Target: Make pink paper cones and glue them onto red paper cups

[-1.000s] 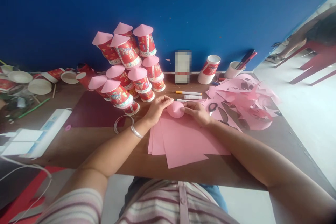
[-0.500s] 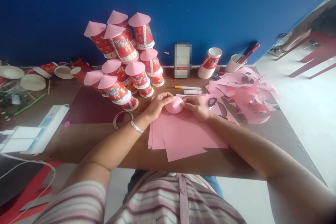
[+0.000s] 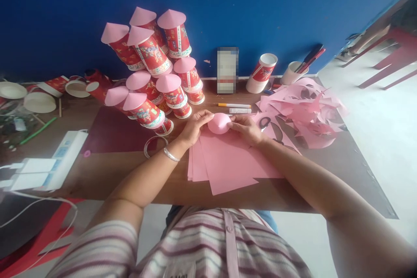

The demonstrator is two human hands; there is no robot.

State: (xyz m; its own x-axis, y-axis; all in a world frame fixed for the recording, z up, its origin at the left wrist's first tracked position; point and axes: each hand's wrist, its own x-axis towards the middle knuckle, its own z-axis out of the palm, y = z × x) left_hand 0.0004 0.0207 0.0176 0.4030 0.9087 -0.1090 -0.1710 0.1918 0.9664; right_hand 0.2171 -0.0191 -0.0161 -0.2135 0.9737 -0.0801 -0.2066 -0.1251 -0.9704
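A small pink paper cone (image 3: 218, 124) is held between both hands, its tip facing up toward me. My left hand (image 3: 197, 127) pinches its left edge with thumb and fingers. On the other side my right hand (image 3: 246, 128) grips the right edge the same way. Beneath them lie pink paper sheets (image 3: 228, 160), stacked a little askew. Scissors (image 3: 265, 123) with dark handles rest beside my right hand, partly among pink scraps. Just beyond the cone are an orange-and-white pen (image 3: 234, 105) and a white tube (image 3: 240, 111).
Stacked red paper cups (image 3: 151, 54) topped with pink cones stand at the back left. A phone (image 3: 227, 69) leans on the blue wall. Right of it are a red-and-white cup (image 3: 262, 74), a pen cup (image 3: 291, 74) and pink paper scraps (image 3: 309, 117). A power strip (image 3: 65, 158) lies left.
Both hands keep hold of the cone, which has turned slightly and now shows more of its round face. The whole view has shifted a little.
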